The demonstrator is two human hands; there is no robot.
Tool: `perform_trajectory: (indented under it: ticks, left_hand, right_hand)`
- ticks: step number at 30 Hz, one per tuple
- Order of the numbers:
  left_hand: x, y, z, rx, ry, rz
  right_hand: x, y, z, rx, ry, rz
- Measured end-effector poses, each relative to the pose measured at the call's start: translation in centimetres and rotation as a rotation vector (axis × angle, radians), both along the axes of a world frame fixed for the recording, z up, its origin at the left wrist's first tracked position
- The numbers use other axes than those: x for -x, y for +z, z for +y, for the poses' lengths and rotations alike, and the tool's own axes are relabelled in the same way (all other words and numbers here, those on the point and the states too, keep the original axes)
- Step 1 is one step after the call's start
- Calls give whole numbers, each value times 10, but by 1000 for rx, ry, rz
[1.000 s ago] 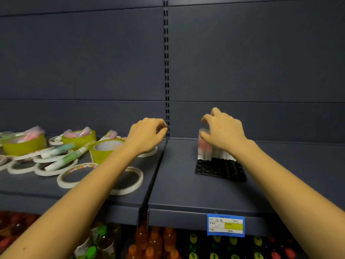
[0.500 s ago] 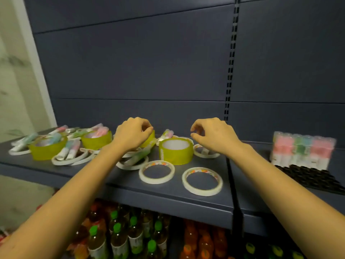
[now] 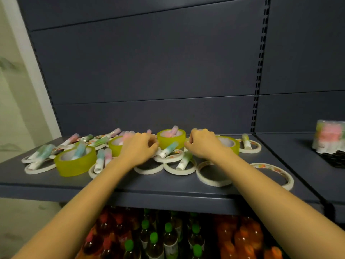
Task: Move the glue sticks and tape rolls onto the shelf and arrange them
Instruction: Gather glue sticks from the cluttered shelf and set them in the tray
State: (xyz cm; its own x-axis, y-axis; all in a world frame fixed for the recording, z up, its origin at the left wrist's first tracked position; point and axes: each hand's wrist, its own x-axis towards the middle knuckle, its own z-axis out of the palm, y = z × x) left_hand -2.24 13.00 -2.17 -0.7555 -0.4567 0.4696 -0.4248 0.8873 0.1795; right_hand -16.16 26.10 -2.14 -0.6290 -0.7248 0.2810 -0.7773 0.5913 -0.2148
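Dark grey shelf [image 3: 130, 184] with matching back panel; pale wall beyond its left end.

Left end: loose glue sticks [image 3: 42, 154] lying across thin white tape rings [image 3: 38, 168]. Near the front edge, a yellow-green tape roll [image 3: 75, 163], flat, with a blue glue stick [image 3: 79, 152] leaning in its core.

Left hand [image 3: 139, 148]: over mid-shelf, fingers curled under, partly covering a second yellow-green roll [image 3: 113, 146]. Whether it grips anything cannot be told.

Between the hands: a third yellow-green roll [image 3: 171, 139] toward the back edge, with a pink glue stick [image 3: 173, 130] in its core.

Right hand [image 3: 203, 144]: fingers curled, grip likewise unclear, in front of a fourth yellow-green roll [image 3: 234, 146].

Right end, front edge: a large white ring [image 3: 270, 166], flat.

Adjoining bay to the right: a wrapped pack of glue sticks [image 3: 329, 136], upright at the back of a black tray [image 3: 334, 161].

Lower shelf: bottles [image 3: 155, 238].
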Motion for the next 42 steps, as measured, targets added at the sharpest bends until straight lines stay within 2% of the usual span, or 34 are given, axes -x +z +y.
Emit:
perform_trajectory:
  ticks: [2, 5, 8, 12, 18, 22, 25, 30, 32, 37, 42]
  left_hand:
    - [-2, -1, -5, -1, -22, 13]
    - [0, -2, -10, -14, -45, 34]
    - [6, 0, -13, -25, -55, 30]
    - [21, 3, -13, -59, -72, 18]
    - [53, -3, -9, -23, -29, -102]
    - [64, -12, -10, -74, -51, -111]
    - [65, -12, -10, -154, -69, -50]
    - [60, 8, 4, -289, -166, 318]
    - [59, 20, 19, -323, -218, 387]
    - [71, 34, 68, -475, -400, 378]
    - [106, 35, 128, -536, -486, 377]
  right_hand:
    - [-3, -5, -11, -72, -50, -67]
    - [-6, -10, -20, -68, -86, -171]
    - [-7, -12, -22, 25, -119, -218]
    - [-6, -5, -13, 287, -125, -302]
    - [-7, 11, 20, 504, -60, -217]
    - [-9, 12, 39, 566, -23, -181]
    - [-8, 11, 49, 580, -19, -165]
    - [1, 9, 67, 640, -33, -123]
    - [5, 10, 76, 663, -41, -102]
    - [22, 13, 109, 701, -34, -85]
    - [54, 13, 170, 705, -54, -36]
